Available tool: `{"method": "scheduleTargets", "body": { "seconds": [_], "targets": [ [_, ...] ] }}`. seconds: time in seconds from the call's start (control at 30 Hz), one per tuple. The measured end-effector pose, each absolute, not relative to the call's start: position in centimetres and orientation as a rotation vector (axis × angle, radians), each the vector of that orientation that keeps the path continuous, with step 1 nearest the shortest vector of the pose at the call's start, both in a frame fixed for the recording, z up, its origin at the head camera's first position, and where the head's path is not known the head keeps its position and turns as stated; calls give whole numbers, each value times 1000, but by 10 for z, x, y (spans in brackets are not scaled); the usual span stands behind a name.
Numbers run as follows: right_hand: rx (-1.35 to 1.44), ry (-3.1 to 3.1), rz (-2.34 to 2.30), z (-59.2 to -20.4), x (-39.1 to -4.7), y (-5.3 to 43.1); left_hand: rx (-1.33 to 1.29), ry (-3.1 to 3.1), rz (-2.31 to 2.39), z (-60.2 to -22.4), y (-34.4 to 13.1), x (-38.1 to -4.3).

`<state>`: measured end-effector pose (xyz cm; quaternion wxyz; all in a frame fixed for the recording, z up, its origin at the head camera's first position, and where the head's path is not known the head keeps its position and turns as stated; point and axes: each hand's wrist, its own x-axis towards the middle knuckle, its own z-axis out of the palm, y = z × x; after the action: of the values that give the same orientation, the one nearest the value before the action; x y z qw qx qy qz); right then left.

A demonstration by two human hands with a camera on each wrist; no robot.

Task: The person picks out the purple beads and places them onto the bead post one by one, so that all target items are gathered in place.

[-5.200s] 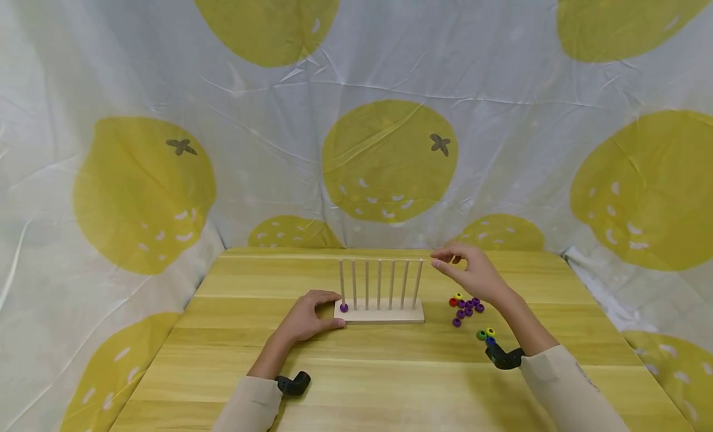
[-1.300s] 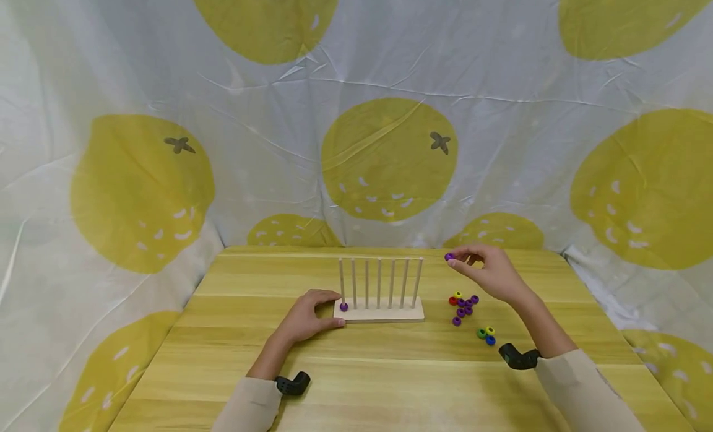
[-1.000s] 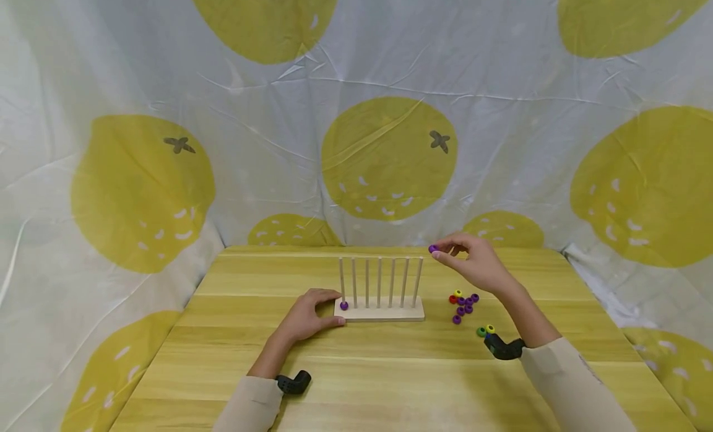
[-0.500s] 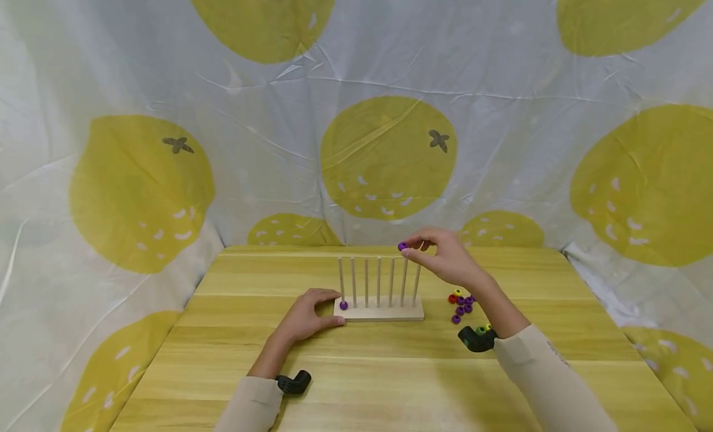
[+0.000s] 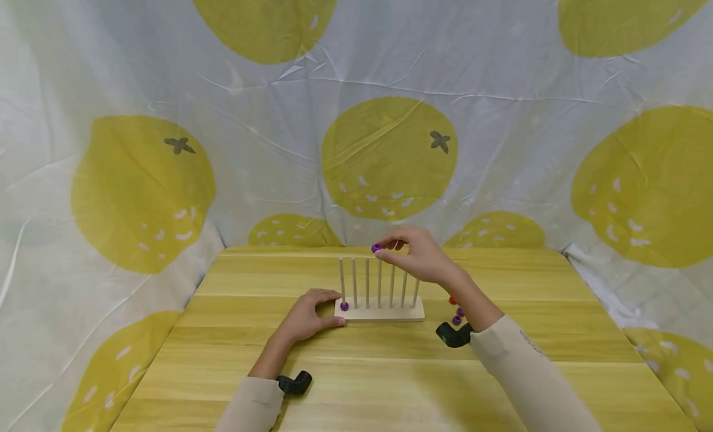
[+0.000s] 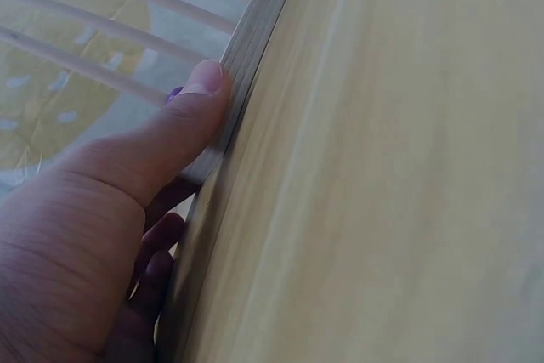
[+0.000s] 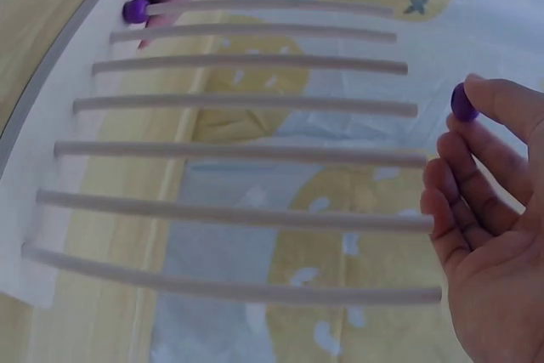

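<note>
A pale wooden peg stand (image 5: pixel 384 313) with several upright pegs sits mid-table. My left hand (image 5: pixel 305 317) grips its left end, thumb (image 6: pixel 191 108) along the front edge and fingers round the far side. On the leftmost peg, down at the base, is a purple bead (image 5: pixel 344 306). My right hand (image 5: pixel 419 256) pinches another purple bead (image 5: pixel 376 248) between thumb and fingertip, around peg-top height near the middle peg. In the right wrist view this held bead (image 7: pixel 463 102) stands apart from the peg tips, with the other fingers loosely curled below it.
Right of the stand, a red bead (image 5: pixel 453 300) and purple beads (image 5: pixel 457 320) lie on the wooden table (image 5: pixel 356 382), partly covered by my right forearm. Black wrist cameras (image 5: pixel 453 335) jut from both wrists. A lemon-print cloth (image 5: pixel 267 153) hangs behind the table.
My right hand, seen without a bead 5.2 seconds ago, has come to hold a purple one and carried it left over the stand's right pegs. The left hand has stayed put.
</note>
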<state>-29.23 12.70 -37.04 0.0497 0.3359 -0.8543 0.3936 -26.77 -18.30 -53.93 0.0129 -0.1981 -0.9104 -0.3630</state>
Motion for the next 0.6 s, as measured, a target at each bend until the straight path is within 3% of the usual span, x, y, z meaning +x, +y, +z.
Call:
{"method": "scheduleTargets", "body": {
  "seconds": [0.6],
  "targets": [
    [1129,-2605,1161,-367,-293,74,-615,-2841,-1146,-541,-184,-270]
  ]
}}
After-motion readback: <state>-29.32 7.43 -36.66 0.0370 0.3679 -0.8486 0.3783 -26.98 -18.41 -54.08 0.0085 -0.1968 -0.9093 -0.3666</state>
